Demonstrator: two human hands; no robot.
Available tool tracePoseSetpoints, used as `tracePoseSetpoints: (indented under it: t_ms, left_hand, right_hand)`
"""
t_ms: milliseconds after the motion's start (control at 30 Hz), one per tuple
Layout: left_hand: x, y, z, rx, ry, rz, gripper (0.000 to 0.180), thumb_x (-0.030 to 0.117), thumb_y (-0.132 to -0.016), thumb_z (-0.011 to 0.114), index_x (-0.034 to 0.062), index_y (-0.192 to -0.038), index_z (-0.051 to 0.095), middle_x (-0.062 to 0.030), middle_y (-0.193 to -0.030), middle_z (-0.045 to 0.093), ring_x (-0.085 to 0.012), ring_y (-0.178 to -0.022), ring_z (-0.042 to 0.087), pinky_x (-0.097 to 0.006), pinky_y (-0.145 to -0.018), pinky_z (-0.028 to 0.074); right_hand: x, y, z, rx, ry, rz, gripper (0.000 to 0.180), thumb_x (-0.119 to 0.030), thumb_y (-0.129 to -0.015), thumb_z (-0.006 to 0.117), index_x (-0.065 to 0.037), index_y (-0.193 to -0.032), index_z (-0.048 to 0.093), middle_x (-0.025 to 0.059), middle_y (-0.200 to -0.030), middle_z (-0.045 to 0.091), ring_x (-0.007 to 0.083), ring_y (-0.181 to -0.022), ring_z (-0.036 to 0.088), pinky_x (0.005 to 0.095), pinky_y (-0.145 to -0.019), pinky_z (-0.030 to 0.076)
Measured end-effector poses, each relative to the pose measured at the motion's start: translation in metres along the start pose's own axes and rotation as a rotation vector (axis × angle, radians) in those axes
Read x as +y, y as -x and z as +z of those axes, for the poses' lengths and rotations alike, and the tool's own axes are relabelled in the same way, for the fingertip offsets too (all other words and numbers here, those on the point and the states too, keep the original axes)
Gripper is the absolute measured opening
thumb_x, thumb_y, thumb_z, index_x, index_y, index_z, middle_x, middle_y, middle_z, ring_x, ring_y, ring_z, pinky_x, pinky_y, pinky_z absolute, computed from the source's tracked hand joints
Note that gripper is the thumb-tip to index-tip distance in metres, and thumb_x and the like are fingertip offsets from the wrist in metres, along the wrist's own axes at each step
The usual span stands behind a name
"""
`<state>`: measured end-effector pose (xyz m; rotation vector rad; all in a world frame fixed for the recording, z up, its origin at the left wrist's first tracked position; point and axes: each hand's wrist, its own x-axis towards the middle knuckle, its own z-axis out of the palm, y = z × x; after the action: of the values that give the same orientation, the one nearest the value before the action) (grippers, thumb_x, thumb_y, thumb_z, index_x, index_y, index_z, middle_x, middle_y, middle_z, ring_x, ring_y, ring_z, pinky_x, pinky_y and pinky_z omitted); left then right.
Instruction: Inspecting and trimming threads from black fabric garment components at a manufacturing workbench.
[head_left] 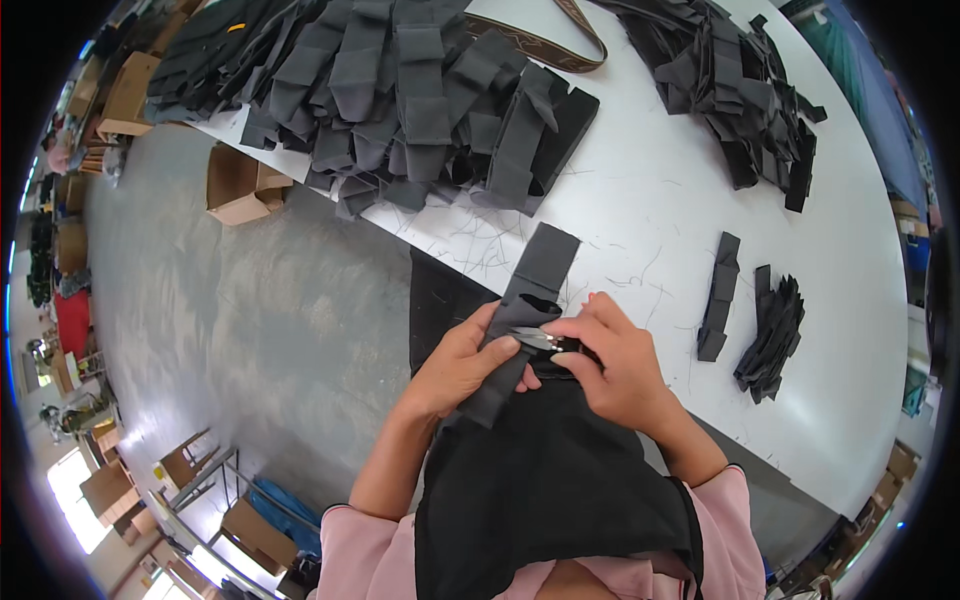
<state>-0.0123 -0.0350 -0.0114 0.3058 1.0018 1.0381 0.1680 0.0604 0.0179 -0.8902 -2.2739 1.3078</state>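
My left hand (458, 368) is closed around a dark grey fabric strip (545, 260), thumb on top. The strip lies at a slant in front of my black apron (550, 480), and a small loop of cloth stands up from its middle. In my right hand (628, 375) I pinch a pair of small metal thread snips (536, 339). Their blades point left and lie over the strip, close to my left thumb. Whether the blades touch a thread is too small to tell.
A big heap of dark strips (415, 95) covers the white table's (850, 260) far left, and another pile (740, 95) lies far right. Nearer right are a single strip (718, 300) and a small stack (770, 340). Loose threads, a brown patterned band (540, 48) and a floor carton (245, 205) also show.
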Motion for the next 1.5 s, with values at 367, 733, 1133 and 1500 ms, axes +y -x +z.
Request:
tracePoseSetpoints:
  t_ms: [367, 733, 1133, 1500]
  left_hand:
    - [0.010, 0.004, -0.005, -0.183, -0.162, -0.047, 0.042, 0.017, -0.094, 0.052, -0.0025, -0.127, 0.037, -0.0120, -0.086, 0.064, -0.0153, -0.073, 0.064, -0.025, -0.068, 0.052]
    - [0.019, 0.008, -0.002, -0.263, -0.166, -0.054, 0.039, 0.014, -0.093, 0.051, -0.0020, -0.127, 0.039, -0.0088, -0.105, 0.060, -0.0129, -0.072, 0.061, -0.025, -0.068, 0.050]
    - [0.018, 0.007, -0.001, -0.260, -0.224, -0.066, 0.039, 0.013, -0.092, 0.051, 0.0006, -0.128, 0.040, -0.0055, -0.101, 0.061, -0.0116, -0.070, 0.061, -0.024, -0.066, 0.049]
    - [0.016, 0.006, -0.004, -0.269, -0.258, -0.081, 0.042, 0.014, -0.092, 0.051, 0.0011, -0.130, 0.039, -0.0052, -0.101, 0.062, -0.0113, -0.070, 0.062, -0.024, -0.066, 0.049]
  right_hand:
    - [0.005, -0.014, -0.007, -0.229, 0.063, -0.092, 0.028, -0.005, -0.072, 0.067, -0.010, -0.099, 0.060, 0.0048, -0.087, 0.049, 0.0235, -0.067, 0.056, 0.0322, -0.056, 0.045]
    - [0.007, -0.019, -0.012, -0.269, 0.043, -0.160, 0.024, -0.004, -0.071, 0.067, -0.009, -0.094, 0.064, 0.0038, -0.080, 0.050, 0.0214, -0.063, 0.055, 0.0310, -0.055, 0.044]
    - [0.001, -0.020, -0.014, -0.278, 0.057, -0.090, 0.024, -0.008, -0.071, 0.067, -0.008, -0.095, 0.062, 0.0042, -0.084, 0.051, 0.0221, -0.064, 0.056, 0.0316, -0.054, 0.044]
    - [0.000, -0.024, -0.018, -0.321, 0.111, -0.104, 0.024, -0.006, -0.072, 0.065, -0.009, -0.096, 0.062, 0.0045, -0.085, 0.051, 0.0229, -0.069, 0.057, 0.0320, -0.056, 0.044]
